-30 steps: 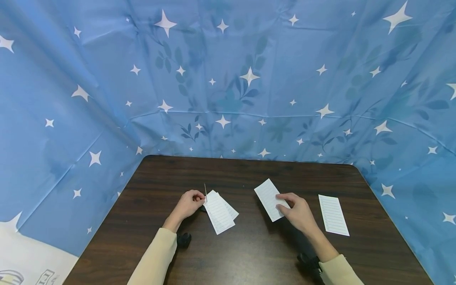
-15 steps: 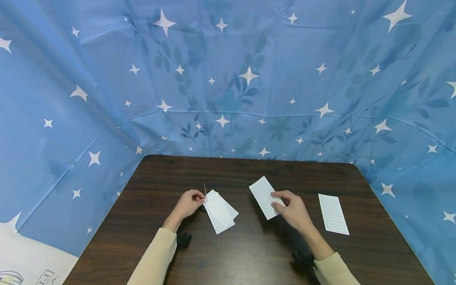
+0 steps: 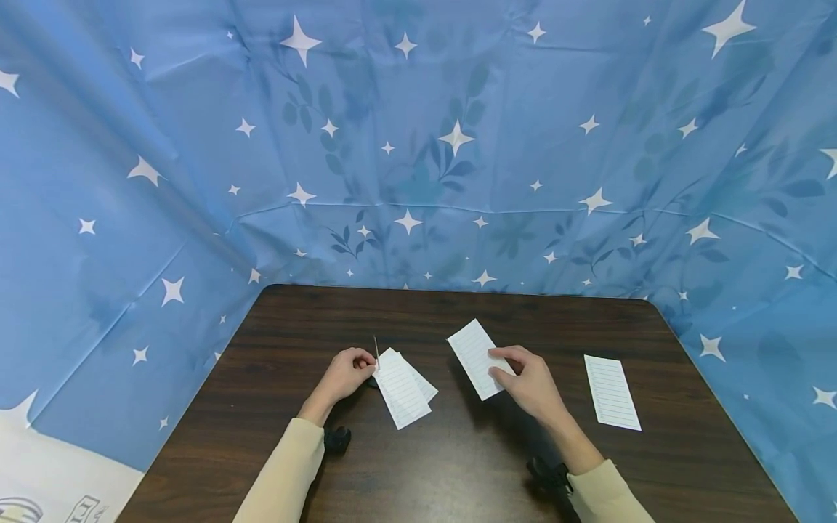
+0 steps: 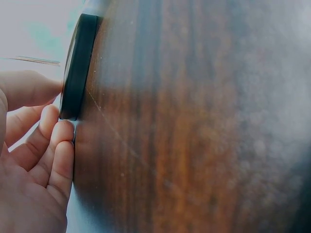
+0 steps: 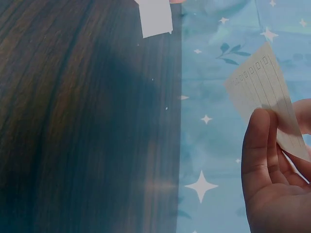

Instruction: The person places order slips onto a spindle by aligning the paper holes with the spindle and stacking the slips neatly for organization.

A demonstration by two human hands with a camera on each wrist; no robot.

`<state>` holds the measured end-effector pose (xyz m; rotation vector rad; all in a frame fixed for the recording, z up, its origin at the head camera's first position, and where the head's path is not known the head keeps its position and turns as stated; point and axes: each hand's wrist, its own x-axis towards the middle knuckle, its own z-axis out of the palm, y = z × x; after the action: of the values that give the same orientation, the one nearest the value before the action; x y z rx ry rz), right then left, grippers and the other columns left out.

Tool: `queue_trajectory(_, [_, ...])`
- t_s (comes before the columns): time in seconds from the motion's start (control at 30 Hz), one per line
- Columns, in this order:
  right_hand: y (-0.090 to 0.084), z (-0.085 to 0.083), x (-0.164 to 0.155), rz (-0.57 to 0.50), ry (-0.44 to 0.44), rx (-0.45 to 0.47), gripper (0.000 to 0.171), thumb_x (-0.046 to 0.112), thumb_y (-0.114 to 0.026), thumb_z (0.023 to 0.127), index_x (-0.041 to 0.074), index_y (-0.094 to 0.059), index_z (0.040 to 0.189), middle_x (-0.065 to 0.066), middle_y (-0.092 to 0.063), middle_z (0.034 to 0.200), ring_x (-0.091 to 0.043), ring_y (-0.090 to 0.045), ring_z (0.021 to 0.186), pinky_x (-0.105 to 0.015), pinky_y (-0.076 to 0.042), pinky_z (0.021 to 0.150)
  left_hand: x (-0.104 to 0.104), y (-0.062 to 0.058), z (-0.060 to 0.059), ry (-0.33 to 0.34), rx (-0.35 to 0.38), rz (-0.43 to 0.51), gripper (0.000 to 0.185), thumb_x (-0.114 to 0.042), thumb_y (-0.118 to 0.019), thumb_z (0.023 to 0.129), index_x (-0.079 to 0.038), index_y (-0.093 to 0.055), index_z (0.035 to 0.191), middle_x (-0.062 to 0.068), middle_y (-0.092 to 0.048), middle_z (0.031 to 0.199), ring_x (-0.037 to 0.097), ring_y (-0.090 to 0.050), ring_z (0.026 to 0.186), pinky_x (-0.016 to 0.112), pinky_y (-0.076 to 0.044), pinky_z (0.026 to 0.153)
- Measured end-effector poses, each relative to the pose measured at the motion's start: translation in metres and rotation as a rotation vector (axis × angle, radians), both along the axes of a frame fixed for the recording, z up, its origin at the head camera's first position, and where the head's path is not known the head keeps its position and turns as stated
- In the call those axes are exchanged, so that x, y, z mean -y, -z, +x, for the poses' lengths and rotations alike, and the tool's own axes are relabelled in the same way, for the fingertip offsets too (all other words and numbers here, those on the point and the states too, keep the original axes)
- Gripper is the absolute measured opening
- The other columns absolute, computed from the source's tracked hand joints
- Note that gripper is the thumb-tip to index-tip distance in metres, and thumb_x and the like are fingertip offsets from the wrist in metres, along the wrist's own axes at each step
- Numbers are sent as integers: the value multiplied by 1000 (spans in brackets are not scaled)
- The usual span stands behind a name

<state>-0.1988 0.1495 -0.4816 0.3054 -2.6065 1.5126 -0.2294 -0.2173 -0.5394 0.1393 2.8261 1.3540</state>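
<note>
My right hand (image 3: 498, 364) pinches a white lined paper slip (image 3: 472, 351) just above the dark wooden table (image 3: 458, 465); the right wrist view shows the thumb (image 5: 260, 145) lying on that slip (image 5: 265, 90). My left hand (image 3: 361, 365) curls round the black round base (image 4: 77, 68) of a thin upright spike (image 3: 375, 348). Right beside it, a small stack of lined slips (image 3: 402, 388) lies on the table and also shows in the right wrist view (image 5: 155, 17).
One more lined slip (image 3: 611, 392) lies flat at the right of the table. A blue star-patterned curtain (image 3: 418, 145) hangs behind and to both sides. Black wrist mounts (image 3: 338, 439) sit on both forearms.
My right hand has carried its slip leftward, closer to the stack and the spike. The left hand and the stack have stayed put.
</note>
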Motion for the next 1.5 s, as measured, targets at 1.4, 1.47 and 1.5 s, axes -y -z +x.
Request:
queue_trajectory(1.4, [-6, 3, 37, -204, -82, -4, 31, -3, -75, 87, 1, -74, 117, -14, -68, 111, -24, -61, 86, -24, -52, 67, 1, 3, -1, 3, -32, 3, 9, -9, -71, 93, -1, -70, 96, 2, -58, 84, 17, -51, 73, 33, -44, 69])
queue_trajectory(1.47, [-7, 4, 39, -206, -77, 8, 31, -3, -74, 87, 2, -74, 117, -13, -68, 111, -24, -61, 86, -24, -52, 68, 0, 2, -1, -3, -10, 4, 9, -8, -72, 93, -1, -71, 97, 3, -58, 85, 17, -51, 74, 33, -44, 69])
queue_trajectory(1.5, [-7, 4, 40, -209, -71, 14, 31, -3, -74, 87, 2, -74, 117, -13, -68, 111, -24, -62, 87, -24, -52, 68, -1, 1, -1, -4, -4, 5, 9, -8, -72, 93, -1, -70, 98, 3, -58, 85, 17, -51, 74, 34, -44, 69])
